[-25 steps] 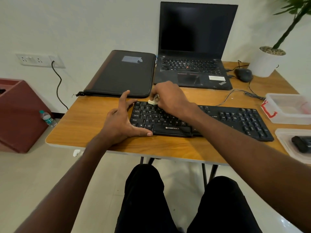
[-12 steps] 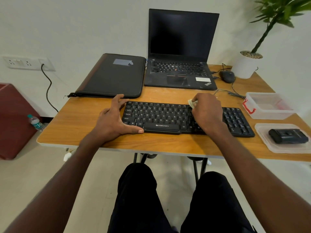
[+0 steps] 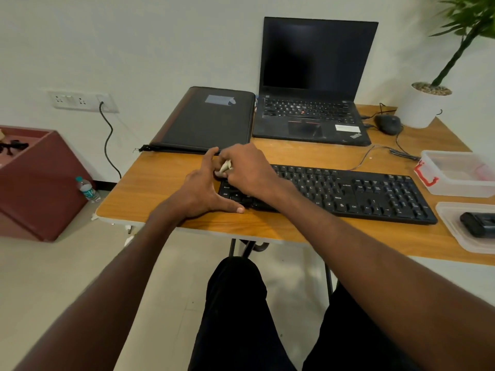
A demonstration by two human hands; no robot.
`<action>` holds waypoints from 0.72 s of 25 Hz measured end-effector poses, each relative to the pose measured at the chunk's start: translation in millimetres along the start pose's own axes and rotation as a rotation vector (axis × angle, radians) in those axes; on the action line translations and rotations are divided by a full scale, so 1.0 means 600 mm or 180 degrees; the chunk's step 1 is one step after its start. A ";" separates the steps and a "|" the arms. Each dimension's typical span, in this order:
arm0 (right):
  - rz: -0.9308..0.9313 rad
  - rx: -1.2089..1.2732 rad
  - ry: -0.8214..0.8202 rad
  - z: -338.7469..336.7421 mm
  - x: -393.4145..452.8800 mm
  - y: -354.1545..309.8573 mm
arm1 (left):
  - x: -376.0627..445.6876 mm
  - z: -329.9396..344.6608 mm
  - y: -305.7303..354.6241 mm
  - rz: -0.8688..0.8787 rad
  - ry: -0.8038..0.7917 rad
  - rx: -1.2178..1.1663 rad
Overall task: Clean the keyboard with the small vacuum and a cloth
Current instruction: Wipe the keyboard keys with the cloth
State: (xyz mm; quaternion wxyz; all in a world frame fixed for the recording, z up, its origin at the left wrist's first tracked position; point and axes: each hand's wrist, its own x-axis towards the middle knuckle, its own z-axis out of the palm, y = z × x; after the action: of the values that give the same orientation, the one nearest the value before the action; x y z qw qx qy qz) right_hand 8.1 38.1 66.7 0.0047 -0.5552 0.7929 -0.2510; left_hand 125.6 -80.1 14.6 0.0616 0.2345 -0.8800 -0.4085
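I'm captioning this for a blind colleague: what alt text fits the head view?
Seen from above, a person's right hand wipes the left end of a black keyboard with a small cloth while the left hand braces that end on a wooden table. Behind sit an open laptop and a black case.

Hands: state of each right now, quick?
Left hand: open, bracing the keyboard end.
Right hand: closed on the cloth, on the keys.

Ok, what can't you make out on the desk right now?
Head view only:
- Cloth: mostly hidden inside the right hand.
- Keyboard: left end covered by both hands.
- Black device in the tray: cut off by the right edge.
- Plant: blurred, cropped.
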 end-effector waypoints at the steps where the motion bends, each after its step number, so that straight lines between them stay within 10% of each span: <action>1: -0.0068 0.0065 -0.0031 0.009 -0.010 -0.006 | 0.000 0.004 -0.002 0.0039 0.0100 0.0042; 18: 0.0704 0.0039 0.0718 -0.078 -0.260 0.151 | 0.001 0.000 -0.003 0.0216 -0.0096 -0.0121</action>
State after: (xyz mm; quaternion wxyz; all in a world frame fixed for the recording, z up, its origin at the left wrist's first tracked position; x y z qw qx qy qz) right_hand -25.1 217.7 29.0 -0.0533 -0.4327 0.8432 -0.3147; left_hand 125.6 -81.2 13.0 0.0666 0.1971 -0.8804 -0.4263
